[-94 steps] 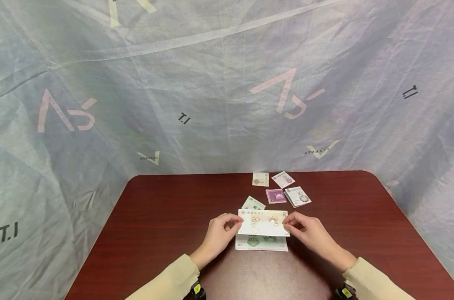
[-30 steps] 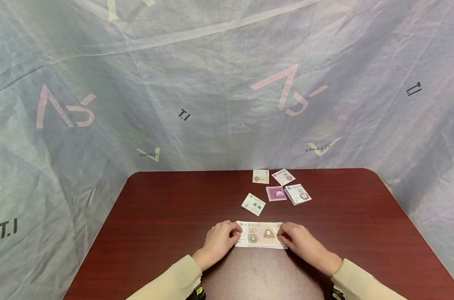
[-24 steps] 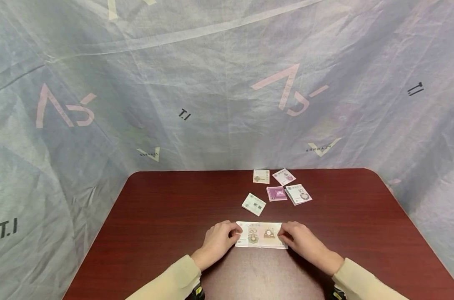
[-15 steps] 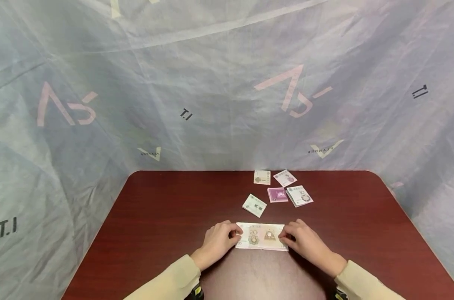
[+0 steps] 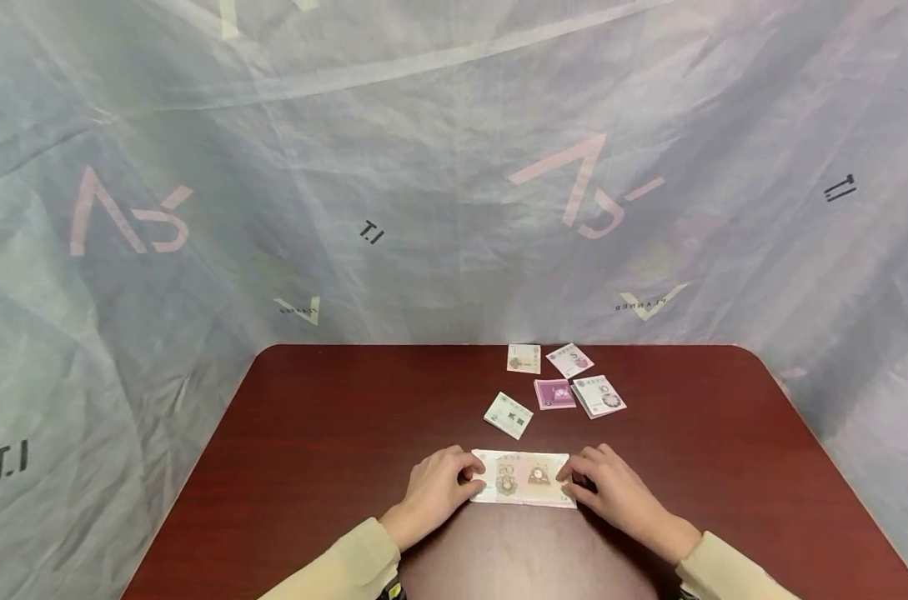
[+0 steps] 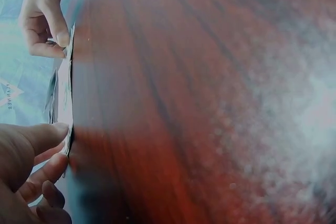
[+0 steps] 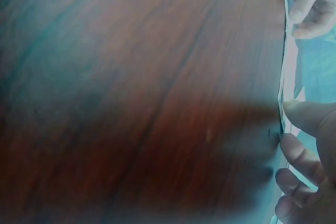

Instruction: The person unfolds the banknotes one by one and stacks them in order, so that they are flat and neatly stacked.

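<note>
A stack of banknotes point(image 5: 523, 480), a brownish 20 on top, lies flat on the dark red table near its front middle. My left hand point(image 5: 434, 490) holds its left short end, thumb at the near corner and forefinger at the far one. Opposite it, my right hand point(image 5: 620, 493) holds the right end with curled fingers and thumb. Seen edge-on in the left wrist view, the stack point(image 6: 65, 90) is thin with slightly uneven edges; the right wrist view shows my thumb and fingertips at the stack's edge point(image 7: 284, 77).
Behind the stack lies a small green 2 note pile point(image 5: 509, 416). Farther back are a purple pile point(image 5: 554, 394), a 10 pile point(image 5: 599, 396), a pink 5 note point(image 5: 570, 360) and a yellowish 1 note point(image 5: 524, 358). Grey printed cloth point(image 5: 454, 208) hangs behind the table point(image 5: 333, 433).
The 20 note, earlier held raised over a green 50 note, now lies on top of the stack. Both hands came down with it; lately thumbs and forefingers have spread a little along the ends.
</note>
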A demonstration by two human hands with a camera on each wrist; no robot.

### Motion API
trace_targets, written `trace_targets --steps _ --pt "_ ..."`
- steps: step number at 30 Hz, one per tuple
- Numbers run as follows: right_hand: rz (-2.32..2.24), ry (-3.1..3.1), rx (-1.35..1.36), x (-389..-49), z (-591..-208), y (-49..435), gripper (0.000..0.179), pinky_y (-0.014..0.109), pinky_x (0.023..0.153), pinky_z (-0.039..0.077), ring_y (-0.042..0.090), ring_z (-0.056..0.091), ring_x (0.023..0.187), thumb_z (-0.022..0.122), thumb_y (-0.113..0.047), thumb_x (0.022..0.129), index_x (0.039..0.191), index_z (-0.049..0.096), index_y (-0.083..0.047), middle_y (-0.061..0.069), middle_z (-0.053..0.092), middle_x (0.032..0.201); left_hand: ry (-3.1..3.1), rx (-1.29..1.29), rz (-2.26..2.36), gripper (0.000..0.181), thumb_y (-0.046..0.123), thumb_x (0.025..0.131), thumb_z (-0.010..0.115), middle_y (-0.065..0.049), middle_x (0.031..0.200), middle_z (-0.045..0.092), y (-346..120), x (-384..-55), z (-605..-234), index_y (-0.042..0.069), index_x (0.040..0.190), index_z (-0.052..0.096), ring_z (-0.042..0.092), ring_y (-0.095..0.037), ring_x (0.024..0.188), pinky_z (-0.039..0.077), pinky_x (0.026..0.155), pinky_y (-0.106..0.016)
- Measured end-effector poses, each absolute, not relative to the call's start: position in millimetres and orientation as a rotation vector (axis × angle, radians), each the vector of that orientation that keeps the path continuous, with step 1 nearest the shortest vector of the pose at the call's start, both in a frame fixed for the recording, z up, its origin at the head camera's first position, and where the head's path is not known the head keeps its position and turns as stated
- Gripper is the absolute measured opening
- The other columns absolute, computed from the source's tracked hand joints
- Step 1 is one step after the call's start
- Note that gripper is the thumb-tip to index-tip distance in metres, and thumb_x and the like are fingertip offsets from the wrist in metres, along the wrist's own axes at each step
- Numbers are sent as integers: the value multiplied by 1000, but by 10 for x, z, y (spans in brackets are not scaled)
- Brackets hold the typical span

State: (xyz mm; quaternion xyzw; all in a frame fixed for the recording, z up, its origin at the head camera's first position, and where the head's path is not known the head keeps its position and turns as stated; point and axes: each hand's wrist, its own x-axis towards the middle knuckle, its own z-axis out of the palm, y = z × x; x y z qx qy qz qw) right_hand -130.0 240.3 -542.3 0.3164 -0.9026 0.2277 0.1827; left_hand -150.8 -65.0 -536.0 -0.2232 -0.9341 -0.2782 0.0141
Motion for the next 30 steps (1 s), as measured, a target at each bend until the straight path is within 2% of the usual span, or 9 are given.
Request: trace_targets --steps 6,14,20,25,30 --pt "573 -2549 895 -1256 -5440 2401 28 32 71 44 10 47 82 89 -11 78 100 73 -19 -10 60 87 -2897 -694 -830 12 20 83 84 13 77 53 -637 -1471 -5366 23 90 75 46 0 67 37 56 -23" --pt "592 -2542 909 -1268 -5439 2403 25 33 70 45 10 50 82 89 -10 78 97 75 -19 -9 64 89 -2866 -727 -847 6 19 87 79 10 80 58 -516 -1593 -5278 21 90 74 49 -2 67 40 57 -24" --pt "593 -2556 904 -1246 -5456 2419 24 33 71 46 10 52 82 88 -11 79 97 75 -20 -10 65 90 -2833 -668 -1153 2 24 93 77 15 80 62 -183 -1802 -5104 23 91 77 51 1 68 42 60 -23" --pt "602 -2529 921 -1257 -5467 2417 25 32 70 44 9 50 81 89 -11 78 97 75 -20 -11 62 88 -2847 -607 -1323 8 27 95 75 13 84 70 150 -2030 -4967 20 98 78 57 -1 71 45 63 -25" --pt "590 -2516 940 -1266 -5456 2418 25 30 69 44 8 49 80 89 -12 78 96 75 -21 -11 64 88 -2855 -468 -1401 9 29 95 75 11 85 74 455 -2288 -4912 21 96 78 64 -3 77 50 70 -28"
